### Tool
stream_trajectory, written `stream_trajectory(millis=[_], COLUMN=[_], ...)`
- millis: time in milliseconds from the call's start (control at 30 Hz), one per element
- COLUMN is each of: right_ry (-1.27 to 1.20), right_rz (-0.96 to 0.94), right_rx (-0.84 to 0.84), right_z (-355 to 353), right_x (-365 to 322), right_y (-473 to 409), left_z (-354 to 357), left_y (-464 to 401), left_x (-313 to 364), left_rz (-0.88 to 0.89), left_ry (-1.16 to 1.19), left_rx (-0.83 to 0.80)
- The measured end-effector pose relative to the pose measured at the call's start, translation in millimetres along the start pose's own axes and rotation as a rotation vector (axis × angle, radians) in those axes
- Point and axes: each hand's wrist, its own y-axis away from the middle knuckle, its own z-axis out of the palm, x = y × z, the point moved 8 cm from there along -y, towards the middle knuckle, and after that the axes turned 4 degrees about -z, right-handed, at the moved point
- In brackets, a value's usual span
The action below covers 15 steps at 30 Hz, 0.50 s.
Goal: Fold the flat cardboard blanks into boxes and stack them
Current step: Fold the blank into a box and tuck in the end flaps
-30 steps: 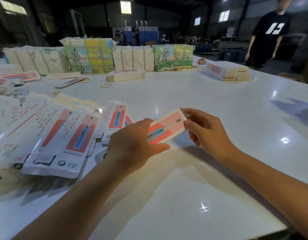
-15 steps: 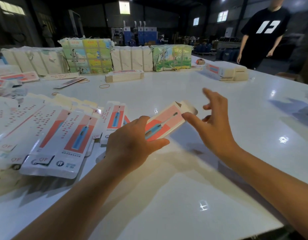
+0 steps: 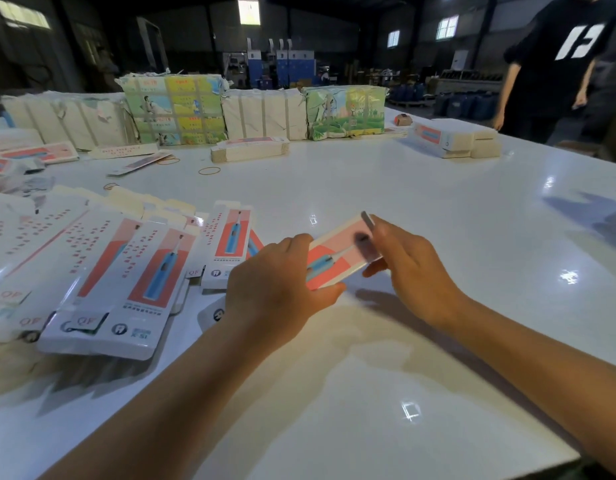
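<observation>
Just above the white glossy desk [image 3: 368,341], the left hand [image 3: 278,292] grips the near end of a slim pink-and-white cardboard box [image 3: 337,258] – the right hand [image 3: 408,268] pinches its far end, fingers curled round the end flap. Best to tuck that flap squarely, steadying the body. Left lie fanned flat cardboard blanks [image 3: 126,278]; farther off, a stack of folded boxes [image 3: 249,149].

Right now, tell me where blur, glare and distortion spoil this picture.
Head view: motion blur smears the right hand and the far end of the toothbrush box held by both hands; the left hand is sharper. Bright glare spots dot the glossy white table, the hall behind is dim, and the wide-angle lens bows the table's edges.
</observation>
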Motion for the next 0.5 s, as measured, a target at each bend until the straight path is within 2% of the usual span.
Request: stream_trajectory(millis=[67, 300, 367, 500], right_ry=[-0.213, -0.471, -0.475, -0.331], right_rz=[0.081, 0.193, 0.199, 0.137], right_rx=[0.027, 0.069, 0.089, 0.076], right_z=[-1, -4, -6, -6], right_x=[3, 10, 12, 7], right_y=[-3, -3, -5, -2], left_z=[-2, -9, -11, -11], left_y=[0, 4, 6, 7], left_x=[0, 2, 2, 5], left_rz=[0.016, 0.058, 0.072, 0.099], left_ry=[-0.001, 0.017, 0.015, 0.0], left_rx=[0.027, 0.098, 0.12, 0.135])
